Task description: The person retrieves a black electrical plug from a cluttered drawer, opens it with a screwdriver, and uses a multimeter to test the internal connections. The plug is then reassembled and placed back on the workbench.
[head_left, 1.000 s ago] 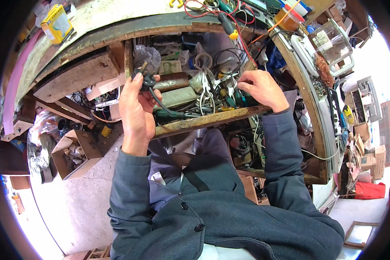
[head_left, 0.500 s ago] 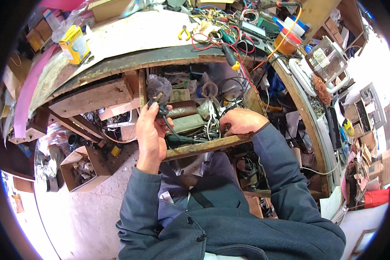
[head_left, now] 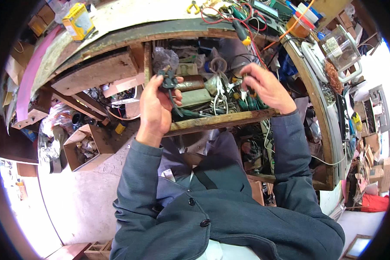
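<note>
A small black plug-like part [head_left: 168, 81] with a short dark cable is held upright in my left hand [head_left: 156, 102], its fingers wrapped round it. That hand is over the left front corner of an open wooden drawer [head_left: 223, 122]. My right hand [head_left: 271, 89] hovers over the drawer's right side, thumb and fingers bent together. A small shiny bit shows at its fingertips, too small to name. Beneath it lie green-handled tools [head_left: 248, 103]. Silver pliers [head_left: 221, 91], a grey-green block [head_left: 195, 98] and a brown packet [head_left: 191, 83] lie between the hands.
Behind the drawer runs the worn bench edge [head_left: 169, 35], bearing red wires and a yellow-tipped tool [head_left: 241, 32]. A yellow box [head_left: 78, 22] stands at the back left. A cardboard box [head_left: 89, 147] sits on the floor; a clear plastic container [head_left: 338, 47] is at right.
My right hand has lifted from the drawer's front and moved up and right, uncovering the green-handled tools. My left hand still holds the black part, now turned somewhat. The whole view has shifted.
</note>
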The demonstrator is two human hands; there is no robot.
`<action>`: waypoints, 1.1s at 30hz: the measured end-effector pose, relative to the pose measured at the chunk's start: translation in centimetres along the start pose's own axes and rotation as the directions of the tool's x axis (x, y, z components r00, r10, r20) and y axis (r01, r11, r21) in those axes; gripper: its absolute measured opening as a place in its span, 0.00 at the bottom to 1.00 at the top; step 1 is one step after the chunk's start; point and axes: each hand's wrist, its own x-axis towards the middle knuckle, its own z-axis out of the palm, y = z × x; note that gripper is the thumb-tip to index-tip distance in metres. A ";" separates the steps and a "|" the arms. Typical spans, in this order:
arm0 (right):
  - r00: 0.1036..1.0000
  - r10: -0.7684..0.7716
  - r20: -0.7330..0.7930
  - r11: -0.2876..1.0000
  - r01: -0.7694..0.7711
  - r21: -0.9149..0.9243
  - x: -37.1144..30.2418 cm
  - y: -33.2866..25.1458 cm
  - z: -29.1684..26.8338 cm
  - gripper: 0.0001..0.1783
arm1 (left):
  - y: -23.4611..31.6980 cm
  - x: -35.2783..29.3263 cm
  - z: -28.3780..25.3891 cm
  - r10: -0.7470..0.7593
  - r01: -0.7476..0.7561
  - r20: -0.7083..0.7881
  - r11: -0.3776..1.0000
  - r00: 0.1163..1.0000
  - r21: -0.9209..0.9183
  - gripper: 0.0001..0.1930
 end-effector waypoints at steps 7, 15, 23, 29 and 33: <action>0.952 0.124 -0.281 0.837 0.052 0.545 0.3 -1.6 1.3 0.21 | -0.2 -0.1 0.4 -0.014 0.015 0.024 1.000 1.000 -0.019 0.21; 0.826 -0.043 -0.562 0.635 0.457 0.623 2.2 -7.6 6.9 0.23 | 0.5 -0.5 0.9 -0.083 0.084 0.032 0.996 0.996 -0.033 0.20; 0.738 -0.280 -0.614 0.635 0.622 0.458 3.5 -9.3 9.9 0.25 | 0.6 -0.5 0.8 -0.107 0.116 0.103 0.989 0.989 -0.089 0.27; 0.738 -0.309 -0.600 0.643 0.627 0.440 3.9 -8.8 10.5 0.25 | 0.7 -0.6 1.0 -0.098 0.108 0.113 0.990 0.989 -0.086 0.27; 0.750 -0.289 -0.595 0.666 0.604 0.438 3.9 -8.6 10.6 0.25 | 0.6 -0.6 1.1 -0.098 0.109 0.115 0.990 0.989 -0.094 0.26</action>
